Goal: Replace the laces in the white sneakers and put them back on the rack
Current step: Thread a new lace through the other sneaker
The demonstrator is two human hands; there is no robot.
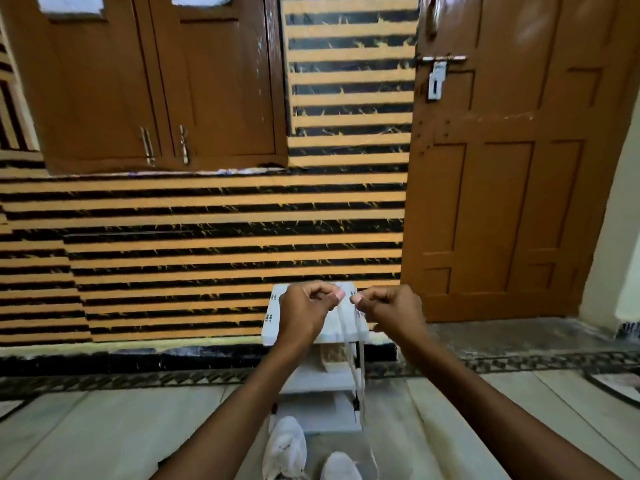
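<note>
Holding a thin white flat shoelace (370, 448) up before the white plastic tiered rack (273, 323).
Pinching its top between left hand (304, 310) and right hand (391, 308), fingers curled, knuckles close; dangling, seemingly, towards the pair of white fabric sneakers (285, 448) on the floor below.

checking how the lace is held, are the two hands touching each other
Apart. The head view shows a sliver of the white rack between the thumb tips of the left hand and right hand, both pinching the lace.
</note>
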